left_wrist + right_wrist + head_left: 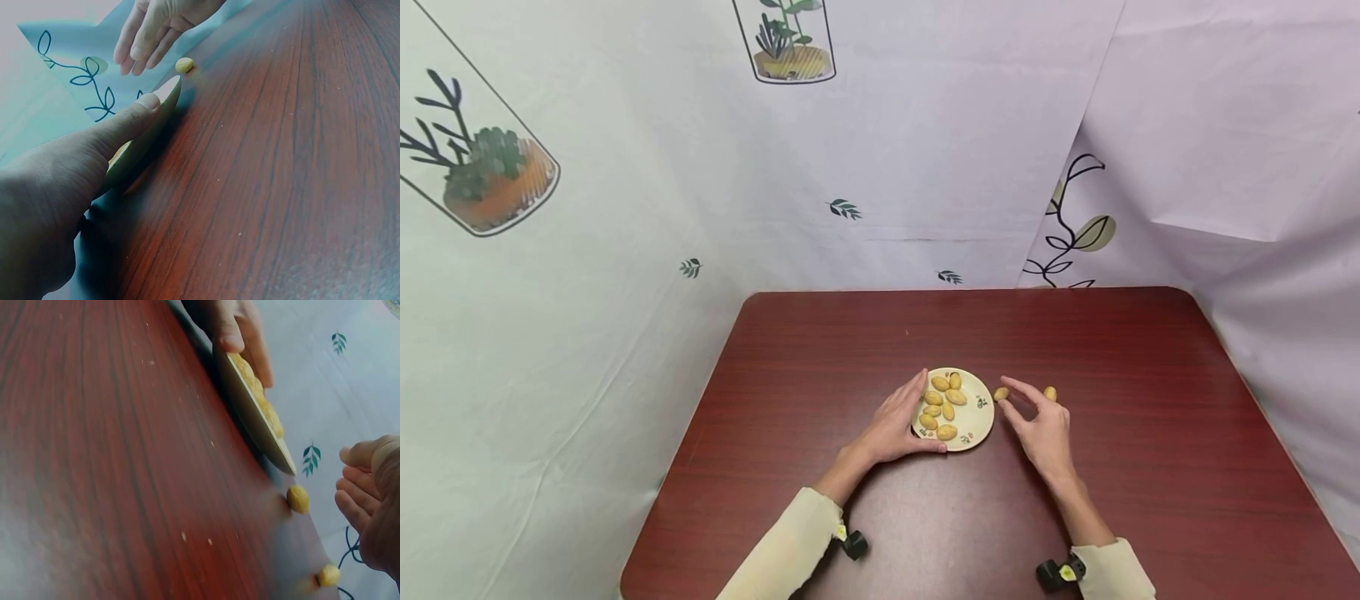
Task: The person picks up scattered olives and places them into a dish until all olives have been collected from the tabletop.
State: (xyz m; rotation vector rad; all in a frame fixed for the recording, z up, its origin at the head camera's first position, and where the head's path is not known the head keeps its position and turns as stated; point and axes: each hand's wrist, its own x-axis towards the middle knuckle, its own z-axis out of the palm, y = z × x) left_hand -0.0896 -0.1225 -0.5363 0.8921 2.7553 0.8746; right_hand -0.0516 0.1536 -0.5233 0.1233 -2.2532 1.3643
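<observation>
A small cream plate (976, 421) with printed motifs holds several small yellow-brown oval pieces (956, 397), like tiny potatoes. My left hand (891, 425) grips the plate from the left, its fingers along the far-left rim and its thumb over the near rim. To the right, one loose oval piece (1002, 393) lies on the table just off the plate. My right hand (1043, 429) hovers around it, thumb and fingers parted; in the right wrist view the fingers (359, 494) stand clear of that piece (298, 499). Another piece (1050, 392) lies farther right, partly behind the right hand.
Everything stands on a dark red wood-grain table (820, 350) with rounded far corners. White cloth (925, 167) with plant prints encloses its back and sides. Beyond the table edge in the right wrist view hangs a dark cord (347, 550).
</observation>
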